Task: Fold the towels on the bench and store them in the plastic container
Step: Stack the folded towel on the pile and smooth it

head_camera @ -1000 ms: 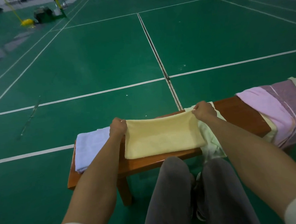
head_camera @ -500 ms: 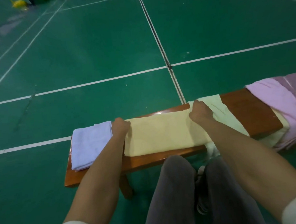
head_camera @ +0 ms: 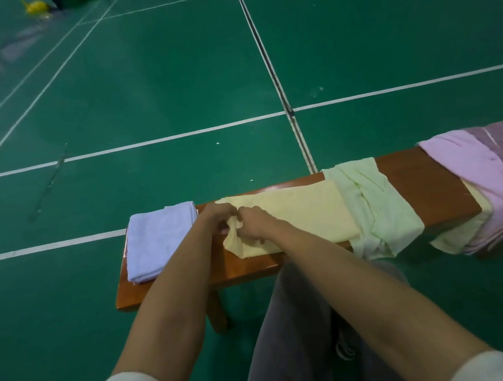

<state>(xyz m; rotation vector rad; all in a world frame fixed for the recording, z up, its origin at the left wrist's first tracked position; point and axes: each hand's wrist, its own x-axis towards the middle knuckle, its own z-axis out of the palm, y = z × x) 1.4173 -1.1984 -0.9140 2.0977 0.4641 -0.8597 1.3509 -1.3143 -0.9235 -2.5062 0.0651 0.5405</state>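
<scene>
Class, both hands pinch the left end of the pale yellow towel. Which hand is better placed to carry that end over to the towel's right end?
Right hand: its forearm already lies over the pale yellow towel; the left hand would reach across.

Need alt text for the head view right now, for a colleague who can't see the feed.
Both hands, left hand and right hand, pinch the left end of a yellow towel lying on a wooden bench. A folded white towel lies to its left; a pale green towel and a pink towel drape over the bench to its right.
</scene>
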